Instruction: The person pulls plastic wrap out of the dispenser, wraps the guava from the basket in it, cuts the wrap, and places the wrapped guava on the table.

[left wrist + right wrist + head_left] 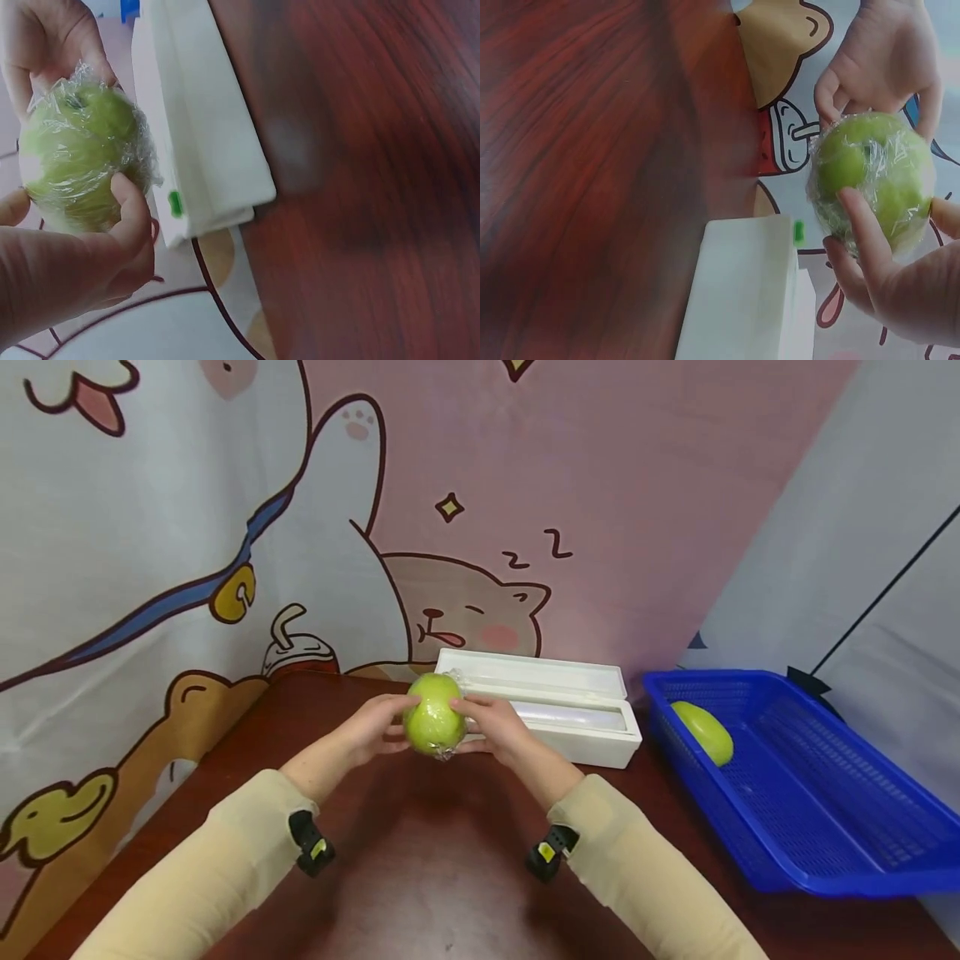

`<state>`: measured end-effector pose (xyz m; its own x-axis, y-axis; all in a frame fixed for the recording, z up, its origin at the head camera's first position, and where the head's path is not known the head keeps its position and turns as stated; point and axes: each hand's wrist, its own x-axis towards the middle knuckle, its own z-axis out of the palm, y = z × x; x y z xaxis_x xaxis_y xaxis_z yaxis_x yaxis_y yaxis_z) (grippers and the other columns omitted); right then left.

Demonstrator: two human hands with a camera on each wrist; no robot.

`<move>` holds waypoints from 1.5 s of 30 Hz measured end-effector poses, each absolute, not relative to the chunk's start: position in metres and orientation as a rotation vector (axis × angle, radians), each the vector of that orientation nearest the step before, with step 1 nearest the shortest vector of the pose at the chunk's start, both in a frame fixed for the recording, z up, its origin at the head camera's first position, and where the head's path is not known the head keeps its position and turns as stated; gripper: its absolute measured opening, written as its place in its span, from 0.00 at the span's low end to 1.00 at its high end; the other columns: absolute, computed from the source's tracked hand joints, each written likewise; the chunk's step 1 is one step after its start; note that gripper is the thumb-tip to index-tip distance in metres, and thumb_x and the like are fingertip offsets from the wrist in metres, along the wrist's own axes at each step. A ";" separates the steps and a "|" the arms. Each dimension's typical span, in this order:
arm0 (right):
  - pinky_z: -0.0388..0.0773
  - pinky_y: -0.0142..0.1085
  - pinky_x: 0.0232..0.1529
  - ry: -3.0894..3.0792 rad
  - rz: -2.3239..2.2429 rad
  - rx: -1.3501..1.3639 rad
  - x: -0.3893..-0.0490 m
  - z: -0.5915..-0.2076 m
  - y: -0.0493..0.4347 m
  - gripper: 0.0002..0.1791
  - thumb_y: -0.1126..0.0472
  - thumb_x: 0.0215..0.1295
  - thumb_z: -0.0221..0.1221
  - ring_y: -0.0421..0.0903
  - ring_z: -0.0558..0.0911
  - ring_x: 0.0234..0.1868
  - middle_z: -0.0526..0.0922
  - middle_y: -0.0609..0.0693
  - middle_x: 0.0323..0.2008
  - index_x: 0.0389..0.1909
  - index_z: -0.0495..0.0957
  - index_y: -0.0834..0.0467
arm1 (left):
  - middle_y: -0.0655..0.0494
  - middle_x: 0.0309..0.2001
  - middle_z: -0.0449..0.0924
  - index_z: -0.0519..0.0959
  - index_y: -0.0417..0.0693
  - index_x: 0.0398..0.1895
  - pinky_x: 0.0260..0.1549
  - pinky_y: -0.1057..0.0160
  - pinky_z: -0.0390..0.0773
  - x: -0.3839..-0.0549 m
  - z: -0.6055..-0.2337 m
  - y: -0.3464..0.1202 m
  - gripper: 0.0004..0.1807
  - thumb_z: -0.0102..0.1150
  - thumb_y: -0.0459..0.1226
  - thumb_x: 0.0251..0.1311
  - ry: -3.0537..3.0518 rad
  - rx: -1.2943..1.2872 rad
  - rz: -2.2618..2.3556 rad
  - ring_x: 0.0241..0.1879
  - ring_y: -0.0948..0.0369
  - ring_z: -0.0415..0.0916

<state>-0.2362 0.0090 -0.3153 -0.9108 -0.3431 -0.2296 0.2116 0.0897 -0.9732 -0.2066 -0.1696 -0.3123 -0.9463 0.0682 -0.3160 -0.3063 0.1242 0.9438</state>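
Observation:
Both hands hold a green apple up in front of me, above the table. Clear cling film wraps the apple, wrinkled over the stem end and bunched at the edges. My left hand grips its left side, thumb toward me and fingers behind. From the other side my right hand holds it the same way; two of its fingertips press the film in the right wrist view. Just behind the hands lies a white cling film box, its lid raised and a film roll inside.
To the right stands a blue plastic basket with another green fruit at its left wall. The dark red wooden table meets a cartoon-printed cloth at the back and left.

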 end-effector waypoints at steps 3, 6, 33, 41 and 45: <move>0.84 0.38 0.33 1.930 -1.878 -0.132 -0.240 -0.316 -0.002 0.26 0.60 0.66 0.53 0.57 0.78 0.51 0.72 0.65 0.57 0.63 0.66 0.65 | 0.45 0.62 0.59 0.55 0.38 0.69 0.52 0.57 0.75 -0.208 -0.314 -0.181 0.32 0.42 0.47 0.68 2.110 -0.255 1.925 0.45 0.60 0.70; 0.84 0.39 0.36 1.916 -1.883 -0.119 -0.244 -0.316 -0.012 0.27 0.60 0.65 0.54 0.58 0.78 0.53 0.72 0.64 0.59 0.63 0.65 0.65 | 0.45 0.62 0.58 0.54 0.39 0.70 0.49 0.60 0.76 -0.210 -0.314 -0.191 0.32 0.42 0.48 0.68 2.111 -0.291 1.933 0.43 0.61 0.70; 0.74 0.42 0.56 2.380 -1.616 -0.219 -0.264 -0.359 -0.104 0.25 0.57 0.64 0.54 0.54 0.77 0.53 0.77 0.62 0.54 0.59 0.69 0.68 | 0.37 0.64 0.58 0.52 0.31 0.68 0.50 0.59 0.75 -0.260 -0.357 -0.234 0.29 0.31 0.42 0.72 2.350 -0.548 1.819 0.50 0.55 0.68; 0.69 0.43 0.61 2.219 -1.702 -0.305 -0.271 -0.380 -0.107 0.28 0.53 0.67 0.51 0.52 0.74 0.57 0.74 0.59 0.57 0.64 0.64 0.63 | 0.43 0.51 0.69 0.59 0.32 0.66 0.40 0.62 0.76 -0.282 -0.392 -0.248 0.27 0.35 0.42 0.71 2.368 -0.543 1.851 0.38 0.59 0.71; 0.67 0.44 0.63 2.145 -1.762 -0.320 -0.278 -0.389 -0.105 0.27 0.52 0.69 0.48 0.52 0.73 0.58 0.74 0.59 0.56 0.64 0.64 0.62 | 0.46 0.44 0.73 0.66 0.33 0.60 0.32 0.63 0.77 -0.333 -0.461 -0.282 0.27 0.45 0.44 0.66 2.322 -0.462 1.964 0.34 0.59 0.74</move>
<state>-0.2779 -0.1052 -0.3886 -0.9150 -0.3849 -0.1212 0.0441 0.2032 -0.9781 -0.3333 -0.2817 -0.4610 -0.9528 -0.1844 -0.2411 -0.2683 0.1404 0.9530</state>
